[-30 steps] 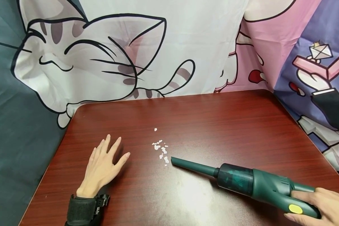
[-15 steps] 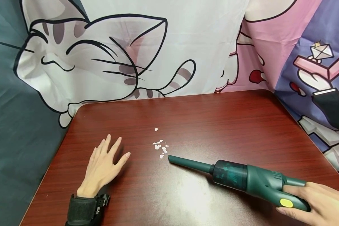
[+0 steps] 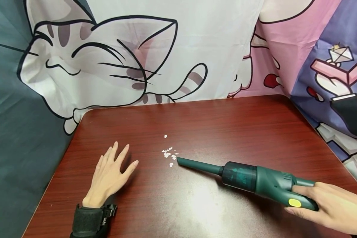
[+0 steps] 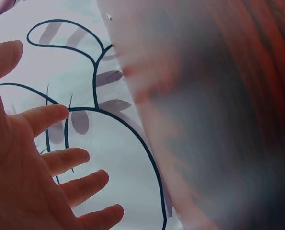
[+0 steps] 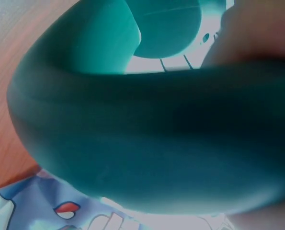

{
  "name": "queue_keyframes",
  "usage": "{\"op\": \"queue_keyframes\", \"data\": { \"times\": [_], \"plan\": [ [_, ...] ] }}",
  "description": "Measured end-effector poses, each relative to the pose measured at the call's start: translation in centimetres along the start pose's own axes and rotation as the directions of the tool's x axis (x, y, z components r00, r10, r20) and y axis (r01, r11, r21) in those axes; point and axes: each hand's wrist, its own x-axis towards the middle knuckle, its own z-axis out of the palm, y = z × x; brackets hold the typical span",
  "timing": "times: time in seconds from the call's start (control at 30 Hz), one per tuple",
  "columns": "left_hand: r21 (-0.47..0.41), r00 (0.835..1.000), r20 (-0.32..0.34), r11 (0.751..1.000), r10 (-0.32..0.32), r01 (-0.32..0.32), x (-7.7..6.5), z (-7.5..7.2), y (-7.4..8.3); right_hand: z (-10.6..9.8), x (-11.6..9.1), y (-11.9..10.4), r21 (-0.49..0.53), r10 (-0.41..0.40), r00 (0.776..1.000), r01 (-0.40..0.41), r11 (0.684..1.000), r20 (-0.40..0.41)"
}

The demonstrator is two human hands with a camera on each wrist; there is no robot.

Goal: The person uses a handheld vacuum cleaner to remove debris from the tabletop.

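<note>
1. Right now the green handheld vacuum [image 3: 273,183] slants over the brown tabletop [image 3: 241,132], its narrow nozzle [image 3: 197,164] pointing at a cluster of white scraps [image 3: 167,154]. The nozzle's tip is just beside the nearest bits; I cannot tell whether it touches them.
2. The right hand [image 3: 330,205] grips the vacuum's looped handle, near the yellow button [image 3: 294,202].
3. The left hand [image 3: 110,178] holds nothing, its fingers spread, near the scraps but apart from them and well apart from the right hand. Whether it touches the tabletop is unclear.
4. As for progress, the vacuuming looks unfinished: the cluster is left, plus one outlying scrap [image 3: 165,136] farther back and another [image 3: 171,165] nearer the front.
5. What is done is harder to judge; the dark, see-through dust cup [image 3: 239,177] does not clearly show its contents.
</note>
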Motion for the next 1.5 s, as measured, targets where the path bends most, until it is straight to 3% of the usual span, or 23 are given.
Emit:
{"op": "queue_keyframes", "data": {
  "times": [0.3, 0.5, 0.7, 1.03, 1.3, 1.5],
  "plan": [
    [-0.002, 1.000, 0.003, 1.000, -0.007, 0.007, 0.0, 0.1, 0.0, -0.2, 0.4, 0.1, -0.033, -0.078, 0.986, 0.074, 0.997, -0.145],
    [0.002, 1.000, -0.005, 1.000, -0.001, 0.001, 0.0, 0.2, 0.0, -1.0, 1.2, 0.1, -0.032, -0.003, 0.997, 0.001, 0.999, -0.077],
    [0.000, 1.000, -0.004, 1.000, -0.007, 0.007, -0.1, 0.2, -0.1, -1.7, 2.3, -0.1, -0.013, -0.061, 0.991, 0.060, 0.998, -0.121],
    [-0.001, 1.000, -0.011, 1.000, -0.011, 0.011, -0.2, 0.2, -0.2, -2.3, 4.0, -0.3, 0.027, -0.059, 0.989, 0.063, 0.998, -0.137],
    [0.002, 1.000, -0.010, 1.000, -0.009, 0.009, -0.2, 0.3, 0.0, -2.7, 5.3, -0.6, 0.062, -0.107, 0.975, 0.121, 0.991, -0.196],
    [0.006, 1.000, -0.011, 1.000, -0.008, 0.008, -0.1, 0.3, 0.1, -3.3, 6.8, -1.1, 0.095, -0.128, 0.975, 0.146, 0.985, -0.182]
  ]
}}
